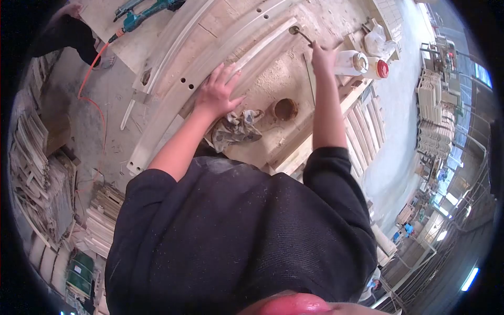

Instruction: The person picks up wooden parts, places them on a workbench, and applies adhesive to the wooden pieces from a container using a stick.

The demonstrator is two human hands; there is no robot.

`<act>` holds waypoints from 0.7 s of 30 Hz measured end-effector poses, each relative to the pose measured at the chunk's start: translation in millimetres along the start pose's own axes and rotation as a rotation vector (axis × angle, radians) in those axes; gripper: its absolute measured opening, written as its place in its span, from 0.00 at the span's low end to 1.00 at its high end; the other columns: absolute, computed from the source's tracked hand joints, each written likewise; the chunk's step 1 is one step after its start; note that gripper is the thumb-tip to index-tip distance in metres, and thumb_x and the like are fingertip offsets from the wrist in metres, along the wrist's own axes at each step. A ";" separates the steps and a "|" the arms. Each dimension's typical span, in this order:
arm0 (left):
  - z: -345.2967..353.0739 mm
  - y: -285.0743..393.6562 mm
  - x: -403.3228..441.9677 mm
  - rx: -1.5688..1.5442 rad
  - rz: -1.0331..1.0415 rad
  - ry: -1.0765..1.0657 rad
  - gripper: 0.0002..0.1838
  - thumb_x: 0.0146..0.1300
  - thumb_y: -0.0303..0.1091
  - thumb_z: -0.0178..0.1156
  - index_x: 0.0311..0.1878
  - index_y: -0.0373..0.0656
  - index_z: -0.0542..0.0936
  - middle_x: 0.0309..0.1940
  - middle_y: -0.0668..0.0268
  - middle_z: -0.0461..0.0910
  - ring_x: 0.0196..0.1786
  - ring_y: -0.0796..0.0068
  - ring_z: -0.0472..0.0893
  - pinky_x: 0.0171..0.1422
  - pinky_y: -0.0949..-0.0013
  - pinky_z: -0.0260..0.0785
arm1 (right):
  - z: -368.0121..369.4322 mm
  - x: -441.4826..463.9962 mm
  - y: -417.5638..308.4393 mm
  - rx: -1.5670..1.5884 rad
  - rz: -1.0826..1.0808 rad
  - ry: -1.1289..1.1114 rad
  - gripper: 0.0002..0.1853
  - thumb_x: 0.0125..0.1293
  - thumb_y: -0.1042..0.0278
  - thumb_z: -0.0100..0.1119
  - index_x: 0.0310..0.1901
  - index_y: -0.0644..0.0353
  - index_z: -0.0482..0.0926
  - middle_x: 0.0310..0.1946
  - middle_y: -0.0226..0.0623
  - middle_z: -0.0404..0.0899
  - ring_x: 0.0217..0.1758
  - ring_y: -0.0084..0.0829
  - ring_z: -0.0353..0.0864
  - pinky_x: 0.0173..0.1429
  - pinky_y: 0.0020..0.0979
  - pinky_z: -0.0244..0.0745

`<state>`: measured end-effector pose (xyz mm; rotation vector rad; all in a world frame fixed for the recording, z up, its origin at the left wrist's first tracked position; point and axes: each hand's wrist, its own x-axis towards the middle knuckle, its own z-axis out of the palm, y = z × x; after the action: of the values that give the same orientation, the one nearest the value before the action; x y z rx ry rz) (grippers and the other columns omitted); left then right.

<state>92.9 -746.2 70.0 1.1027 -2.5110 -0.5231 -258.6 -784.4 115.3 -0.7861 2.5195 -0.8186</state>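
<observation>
A stretch of sawdust-strewn tabletop (268,79) is left open between the two sets of fingers. The outer edge of a curved board (170,100) is passed to the left of the left fingers, with floor (113,79) beyond it. On the right, room beside the right fingers is narrowed by a white jar (346,63) and a red-lidded jar (376,69).

The left hand (216,92) is laid palm down on the curved board, fingers loosely spread, thumb held apart, nothing gripped. By the right hand (324,56), fingers curled closed, a thin stick (304,36) is held; its far end is brought to a dark hole (294,30) ahead and left of those fingers. A crumpled rag (236,128) and a brown bowl (285,108) are set nearer the body than the left fingers.

The right fingertips are hidden, and whether the stick enters the hole cannot be told. The board's far end is cut off.
</observation>
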 end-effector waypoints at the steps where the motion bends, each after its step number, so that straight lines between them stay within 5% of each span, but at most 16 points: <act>1: -0.7 0.2 -0.2 0.005 0.002 0.009 0.40 0.53 0.55 0.72 0.69 0.52 0.74 0.73 0.64 0.65 0.75 0.53 0.63 0.74 0.49 0.66 | 8.1 -5.6 21.2 0.375 0.190 -0.087 0.17 0.72 0.54 0.59 0.39 0.61 0.87 0.16 0.33 0.72 0.18 0.29 0.71 0.22 0.32 0.65; 4: 0.6 2.3 0.6 0.002 0.008 0.016 0.41 0.53 0.55 0.72 0.69 0.51 0.74 0.73 0.64 0.65 0.75 0.52 0.64 0.75 0.50 0.65 | 11.8 -33.1 33.9 1.271 0.604 -0.282 0.15 0.76 0.57 0.56 0.41 0.61 0.83 0.16 0.19 0.49 0.13 0.20 0.48 0.18 0.25 0.46; 7: 3.7 -0.4 0.5 -0.031 0.028 0.029 0.41 0.54 0.56 0.71 0.70 0.51 0.73 0.73 0.62 0.65 0.75 0.51 0.63 0.76 0.51 0.63 | -9.8 -75.6 49.0 1.726 0.619 -0.567 0.12 0.77 0.62 0.54 0.46 0.63 0.82 0.16 0.17 0.48 0.14 0.18 0.45 0.19 0.24 0.45; 10: 2.8 0.9 -1.1 0.013 0.023 0.004 0.42 0.54 0.56 0.71 0.71 0.51 0.72 0.73 0.61 0.65 0.75 0.49 0.63 0.77 0.51 0.62 | -57.4 -132.7 57.5 1.244 0.421 -0.357 0.14 0.75 0.60 0.58 0.45 0.64 0.83 0.15 0.17 0.53 0.14 0.18 0.50 0.19 0.24 0.48; 12: 3.5 -1.3 2.2 0.033 0.056 0.016 0.43 0.54 0.56 0.71 0.72 0.51 0.71 0.73 0.61 0.65 0.75 0.49 0.62 0.77 0.51 0.61 | -91.0 -171.0 69.8 0.594 0.240 -0.180 0.17 0.72 0.56 0.62 0.43 0.66 0.85 0.16 0.18 0.62 0.15 0.18 0.58 0.20 0.24 0.52; 13: 3.4 -2.2 2.8 0.048 0.071 0.020 0.43 0.54 0.56 0.71 0.72 0.51 0.70 0.73 0.61 0.65 0.75 0.49 0.62 0.77 0.50 0.60 | -105.9 -178.7 83.1 0.418 0.251 -0.229 0.20 0.68 0.51 0.65 0.40 0.65 0.87 0.18 0.27 0.75 0.19 0.23 0.72 0.23 0.28 0.63; 16: 1.7 10.5 -5.6 0.178 0.164 0.079 0.45 0.54 0.55 0.72 0.74 0.53 0.67 0.72 0.59 0.66 0.75 0.50 0.63 0.77 0.49 0.60 | -109.9 -206.8 99.7 -0.175 -0.084 -0.151 0.20 0.67 0.50 0.64 0.41 0.61 0.88 0.21 0.38 0.82 0.25 0.33 0.82 0.31 0.35 0.72; 17: -0.1 14.5 -1.9 0.239 0.215 0.114 0.46 0.53 0.54 0.72 0.75 0.53 0.66 0.72 0.58 0.67 0.75 0.50 0.63 0.77 0.49 0.60 | -105.4 -208.7 98.7 -0.296 -0.085 -0.177 0.18 0.66 0.50 0.62 0.39 0.58 0.88 0.28 0.48 0.85 0.33 0.44 0.86 0.41 0.41 0.78; 21: 11.7 73.9 3.5 -0.315 0.376 -0.076 0.57 0.50 0.48 0.76 0.80 0.54 0.54 0.69 0.53 0.70 0.71 0.47 0.68 0.77 0.50 0.59 | -77.3 -222.5 91.4 -0.497 -0.291 0.000 0.17 0.68 0.54 0.59 0.38 0.60 0.87 0.31 0.51 0.84 0.38 0.51 0.85 0.44 0.46 0.79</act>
<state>39.3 -700.0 94.5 0.4901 -2.5003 -0.8229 -160.9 -554.8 155.5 -1.3314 2.6775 -0.2607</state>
